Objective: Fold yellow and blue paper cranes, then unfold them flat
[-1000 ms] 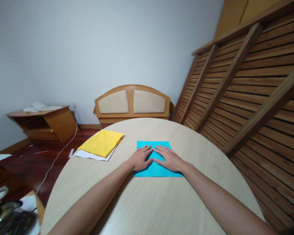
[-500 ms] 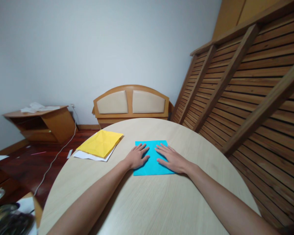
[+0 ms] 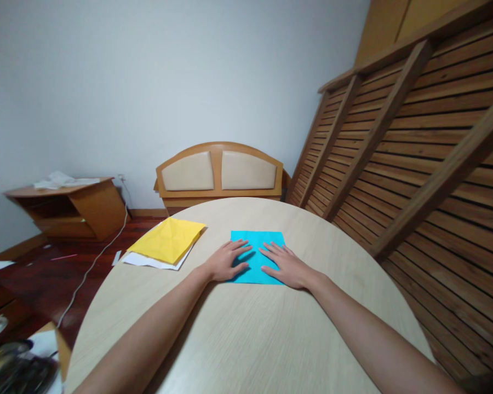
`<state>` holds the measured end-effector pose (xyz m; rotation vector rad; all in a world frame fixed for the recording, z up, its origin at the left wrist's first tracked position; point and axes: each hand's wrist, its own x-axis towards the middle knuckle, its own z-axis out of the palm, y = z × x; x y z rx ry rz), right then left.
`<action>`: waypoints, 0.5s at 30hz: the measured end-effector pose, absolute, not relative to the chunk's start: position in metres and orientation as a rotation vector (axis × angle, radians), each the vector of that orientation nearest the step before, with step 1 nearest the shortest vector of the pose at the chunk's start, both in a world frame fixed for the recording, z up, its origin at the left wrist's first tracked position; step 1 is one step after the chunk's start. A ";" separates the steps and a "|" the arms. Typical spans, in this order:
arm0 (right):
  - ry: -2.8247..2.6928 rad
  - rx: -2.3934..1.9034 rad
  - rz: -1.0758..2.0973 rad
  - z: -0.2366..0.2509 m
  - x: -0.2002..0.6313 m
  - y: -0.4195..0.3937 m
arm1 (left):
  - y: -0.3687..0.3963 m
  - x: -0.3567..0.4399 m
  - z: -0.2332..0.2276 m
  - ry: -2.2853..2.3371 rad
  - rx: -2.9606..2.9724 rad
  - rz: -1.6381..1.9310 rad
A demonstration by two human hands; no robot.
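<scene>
A blue sheet of paper [image 3: 255,268] lies flat on the round pale wood table [image 3: 246,339], in the middle of the head view. My left hand [image 3: 227,260] is over its left edge, fingers spread and pointing right, with a shadow under the fingertips. Across from it, my right hand [image 3: 287,265] rests on the right part of the sheet, its fingers apart and pointing left. Neither hand grips anything. Both hide parts of the paper's side edges.
Creased yellow paper [image 3: 168,239] lies on white sheets [image 3: 152,262] at the table's left. Beyond the table stands a headboard [image 3: 219,169]. Wooden slats [image 3: 394,164] lean along the right. A low cabinet [image 3: 74,208] and a cable [image 3: 98,257] are at left.
The blue sheet has shifted slightly away from me and to the right. My left hand has moved a little left relative to the paper, its fingers appearing slightly raised; my right hand has barely moved.
</scene>
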<state>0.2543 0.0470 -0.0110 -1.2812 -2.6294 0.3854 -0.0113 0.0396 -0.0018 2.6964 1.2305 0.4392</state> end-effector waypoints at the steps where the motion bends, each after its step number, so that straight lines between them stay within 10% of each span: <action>1: -2.622 -1.286 0.367 -0.011 0.254 0.048 | 0.039 -0.010 -0.002 1.193 2.686 0.407; 15: -2.728 -1.203 0.523 0.002 0.269 0.043 | 0.042 -0.011 -0.005 1.249 2.689 0.353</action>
